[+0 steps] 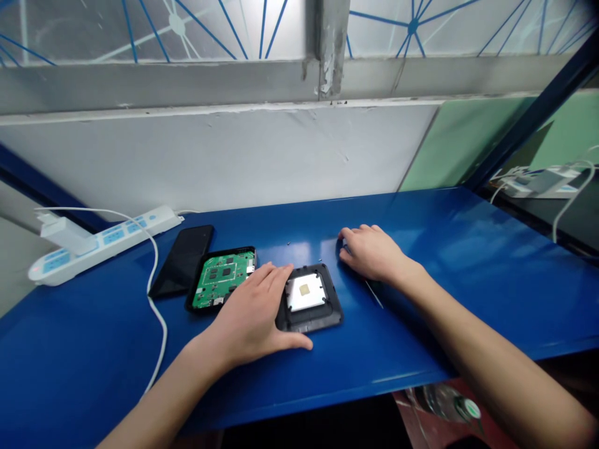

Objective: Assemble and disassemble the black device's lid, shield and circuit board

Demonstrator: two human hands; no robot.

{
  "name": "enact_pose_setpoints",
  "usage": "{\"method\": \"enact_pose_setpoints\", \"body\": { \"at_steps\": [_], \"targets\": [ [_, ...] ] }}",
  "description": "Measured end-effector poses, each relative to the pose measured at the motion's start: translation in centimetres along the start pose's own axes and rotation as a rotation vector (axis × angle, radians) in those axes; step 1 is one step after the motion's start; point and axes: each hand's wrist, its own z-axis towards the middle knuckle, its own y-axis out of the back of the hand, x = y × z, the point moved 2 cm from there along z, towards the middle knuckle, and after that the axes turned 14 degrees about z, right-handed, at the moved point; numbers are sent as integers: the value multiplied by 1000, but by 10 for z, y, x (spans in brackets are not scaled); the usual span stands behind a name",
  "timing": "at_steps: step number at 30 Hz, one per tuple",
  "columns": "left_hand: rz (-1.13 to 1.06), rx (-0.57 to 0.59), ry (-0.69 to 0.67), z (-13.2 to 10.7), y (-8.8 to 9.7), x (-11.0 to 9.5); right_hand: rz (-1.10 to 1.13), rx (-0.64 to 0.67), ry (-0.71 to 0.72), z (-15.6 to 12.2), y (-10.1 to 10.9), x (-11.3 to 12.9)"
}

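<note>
A black cover shell [314, 312] with a white pad in its middle lies on the blue bench [421, 324]. My left hand [255, 315] rests on its left edge, fingers stretched flat, thumb along the near edge. Left of it sits a black case half holding a green circuit board [223, 275]. My right hand [372, 252] lies palm down on the bench just right of the shell, fingers curled over something small I cannot make out. A thin dark tool [374, 294] lies under its wrist.
A black phone [182, 260] lies left of the circuit board. A white power strip [100, 243] with a plugged adapter and a white cable [156, 312] sits at the far left. More white chargers and cables [543, 181] lie at the right, beyond a dark frame bar.
</note>
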Motion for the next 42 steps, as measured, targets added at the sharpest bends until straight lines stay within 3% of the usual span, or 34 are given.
{"method": "enact_pose_setpoints", "body": {
  "at_steps": [12,16,20,25,29,33,37,42],
  "targets": [
    [-64,68,25,31,4,20,52,-24,21,2,-1,2],
    [-43,16,-10,35,2,23,98,-99,-15,1,2,1],
    [15,1,-16,30,2,20,244,-323,-29,0,11,3],
    [-17,29,-9,24,2,14,500,-706,107,-6,24,7],
    [-48,-18,-55,22,1,6,557,-860,178,-15,27,11],
    [-41,-11,-109,20,1,-4,738,-889,236,-17,24,12],
    [-29,19,-118,20,4,-11,902,-931,383,-15,16,12],
    [-24,27,-123,21,6,-11,978,-868,446,-13,7,15]
  ]
}}
